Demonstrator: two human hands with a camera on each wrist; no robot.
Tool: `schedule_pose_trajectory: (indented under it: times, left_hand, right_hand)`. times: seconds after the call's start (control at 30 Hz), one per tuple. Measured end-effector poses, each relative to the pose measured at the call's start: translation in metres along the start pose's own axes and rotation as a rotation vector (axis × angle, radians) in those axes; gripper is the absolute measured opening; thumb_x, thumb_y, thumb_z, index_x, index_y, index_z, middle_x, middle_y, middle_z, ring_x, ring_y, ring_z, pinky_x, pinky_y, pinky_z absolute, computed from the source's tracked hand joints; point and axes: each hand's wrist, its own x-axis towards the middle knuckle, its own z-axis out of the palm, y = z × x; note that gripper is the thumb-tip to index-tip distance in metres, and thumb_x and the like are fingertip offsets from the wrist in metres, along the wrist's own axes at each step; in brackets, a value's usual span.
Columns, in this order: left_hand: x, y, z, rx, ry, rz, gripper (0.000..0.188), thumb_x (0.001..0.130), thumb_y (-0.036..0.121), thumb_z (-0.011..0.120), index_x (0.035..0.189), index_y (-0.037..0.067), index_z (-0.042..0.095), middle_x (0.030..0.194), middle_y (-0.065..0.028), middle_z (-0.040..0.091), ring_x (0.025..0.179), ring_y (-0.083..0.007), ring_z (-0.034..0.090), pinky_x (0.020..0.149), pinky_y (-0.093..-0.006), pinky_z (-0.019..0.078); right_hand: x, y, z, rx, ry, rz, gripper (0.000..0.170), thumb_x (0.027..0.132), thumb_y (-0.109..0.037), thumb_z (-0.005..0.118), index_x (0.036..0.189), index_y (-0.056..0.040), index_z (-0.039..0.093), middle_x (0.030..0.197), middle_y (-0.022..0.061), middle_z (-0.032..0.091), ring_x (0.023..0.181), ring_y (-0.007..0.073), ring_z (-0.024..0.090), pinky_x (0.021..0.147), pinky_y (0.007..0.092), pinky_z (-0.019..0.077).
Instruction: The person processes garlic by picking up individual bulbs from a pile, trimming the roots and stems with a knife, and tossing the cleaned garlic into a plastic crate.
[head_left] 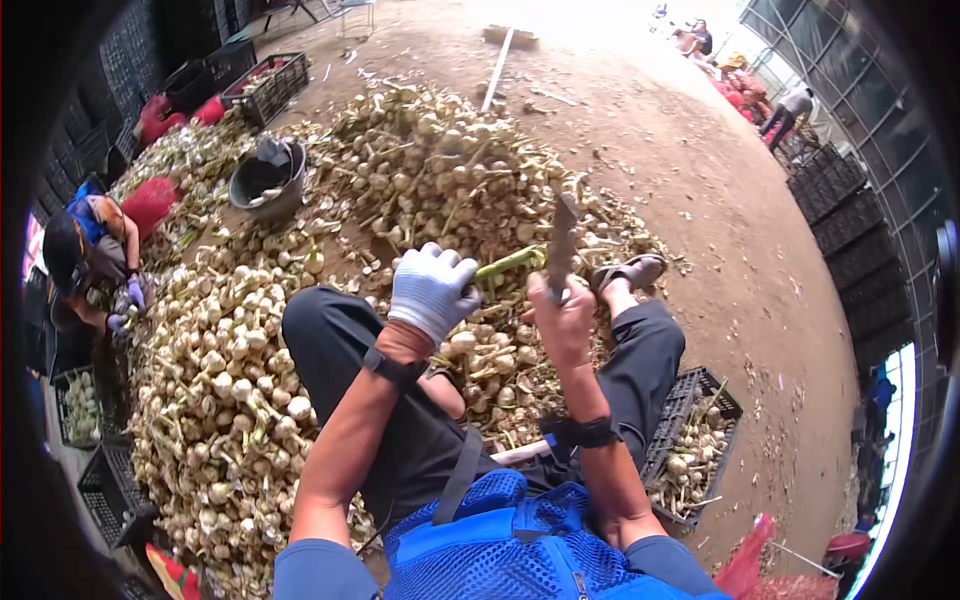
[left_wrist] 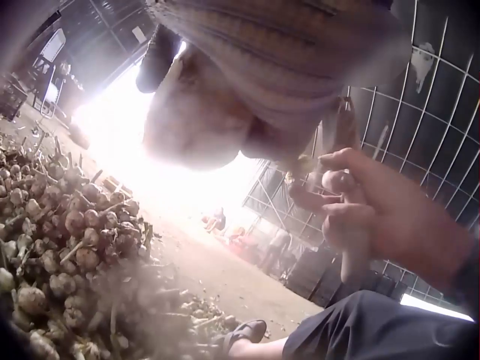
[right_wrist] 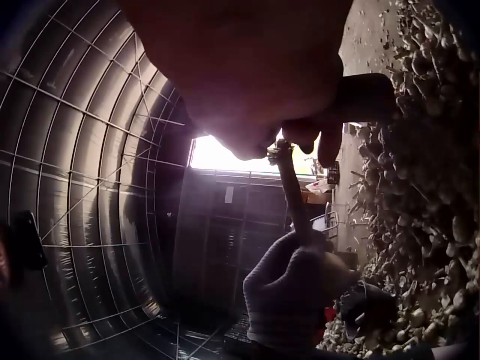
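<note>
The long green garlic stalk [head_left: 508, 264] lay between the hands, its long axis running crosswise from the white-gloved left hand [head_left: 430, 290] gripping it toward the bare right hand [head_left: 565, 325], which clasped a brown, flat-bladed metal knife [head_left: 562, 240].

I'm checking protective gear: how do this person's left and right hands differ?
The left hand wears a whitish glove, while the right hand is bare. The left hand holds a green stalk, while the right hand grips a brown-bladed knife. Both have a black band at the wrist.
</note>
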Motion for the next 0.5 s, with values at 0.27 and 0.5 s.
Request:
schedule_pose_trajectory:
  times: [0.27,0.5]
  left_hand:
    - [0.006,0.004,-0.016,-0.13,0.193,0.019,0.032,0.062,0.019,0.074,0.094,0.014,0.069,0.088,-0.0026,0.067,0.085,-0.0256,0.063,0.073,-0.04,0.0471]
    - [0.002,-0.026,-0.022,-0.072,0.243,-0.124,0.028,0.068,0.022,0.074,0.095,0.013,0.072,0.09,-0.0063,0.069,0.088,-0.0298,0.064,0.078,-0.0421,0.0515]
  right_hand:
    - [-0.03,0.15,0.014,-0.521,-0.188,-0.032,0.029,0.082,-0.032,0.062,0.086,-0.004,0.069,0.08,0.0235,0.067,0.077,0.0415,0.067,0.07,0.049,0.052]
    - [-0.064,0.156,0.006,0.119,0.058,0.642,0.015,0.082,-0.017,0.066,0.079,-0.0031,0.063,0.071,0.0029,0.059,0.054,0.017,0.057,0.043,0.0356,0.0524]
